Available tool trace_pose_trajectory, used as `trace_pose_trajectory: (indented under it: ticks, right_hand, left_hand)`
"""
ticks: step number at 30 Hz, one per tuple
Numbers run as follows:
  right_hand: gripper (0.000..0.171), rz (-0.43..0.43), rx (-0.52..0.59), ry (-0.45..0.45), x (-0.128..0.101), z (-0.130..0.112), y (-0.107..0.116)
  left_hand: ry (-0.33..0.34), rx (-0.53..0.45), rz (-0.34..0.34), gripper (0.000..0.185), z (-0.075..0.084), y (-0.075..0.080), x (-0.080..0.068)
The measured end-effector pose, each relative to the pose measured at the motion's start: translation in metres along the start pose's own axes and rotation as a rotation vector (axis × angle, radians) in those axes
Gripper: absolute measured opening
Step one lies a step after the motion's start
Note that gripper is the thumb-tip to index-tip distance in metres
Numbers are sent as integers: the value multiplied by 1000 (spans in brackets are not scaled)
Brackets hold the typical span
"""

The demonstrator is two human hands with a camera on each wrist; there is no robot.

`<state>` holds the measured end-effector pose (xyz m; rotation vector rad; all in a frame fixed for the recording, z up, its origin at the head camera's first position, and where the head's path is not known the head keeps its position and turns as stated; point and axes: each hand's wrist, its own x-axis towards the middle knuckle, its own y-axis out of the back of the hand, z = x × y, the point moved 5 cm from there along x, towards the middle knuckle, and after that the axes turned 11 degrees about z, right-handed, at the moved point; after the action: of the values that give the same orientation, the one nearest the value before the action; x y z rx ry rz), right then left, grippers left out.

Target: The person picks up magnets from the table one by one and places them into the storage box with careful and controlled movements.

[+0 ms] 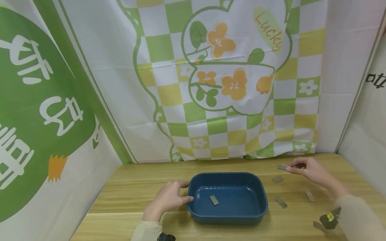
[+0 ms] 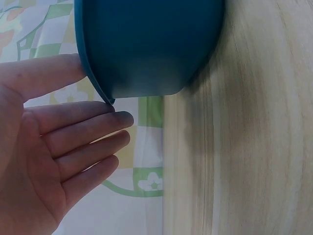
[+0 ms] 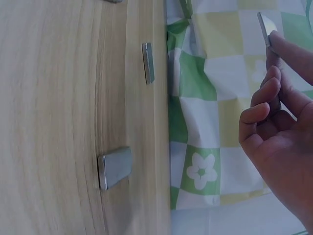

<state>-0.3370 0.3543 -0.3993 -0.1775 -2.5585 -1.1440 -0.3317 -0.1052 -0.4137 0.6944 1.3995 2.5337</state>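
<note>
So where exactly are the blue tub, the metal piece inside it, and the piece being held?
blue tub (image 1: 199, 216), head view, front wall.
metal piece inside it (image 1: 214, 200), head view, its middle.
held metal piece (image 1: 283, 167), head view, free end beyond the right hand's fingertips.

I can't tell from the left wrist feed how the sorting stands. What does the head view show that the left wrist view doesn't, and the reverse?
Only the head view shows the right hand pinching a small flat grey metal plate, one such plate inside the tray, and others loose on the table. Only the left wrist view shows the tray's underside. Both show the left hand touching the blue plastic tray's rim on the light wooden table.
</note>
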Motion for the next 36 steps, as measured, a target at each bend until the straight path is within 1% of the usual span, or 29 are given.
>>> trace_pose_trajectory:
  ticks: [12, 21, 28, 36]
  right_hand:
    - [24, -27, 34, 53, 4, -11, -6]
    - [20, -49, 65, 112, 8, -23, -12]
    - [20, -64, 81, 108, 12, -27, -18]
    - [23, -97, 89, 79, 15, -30, -23]
  left_hand:
    - [-6, 3, -1, 53, 2, 2, 1]
    - [-8, 5, -4, 53, 2, 2, 1]
    - [-6, 3, -3, 53, 1, 1, 0]
    - [-5, 2, -3, 53, 1, 2, 0]
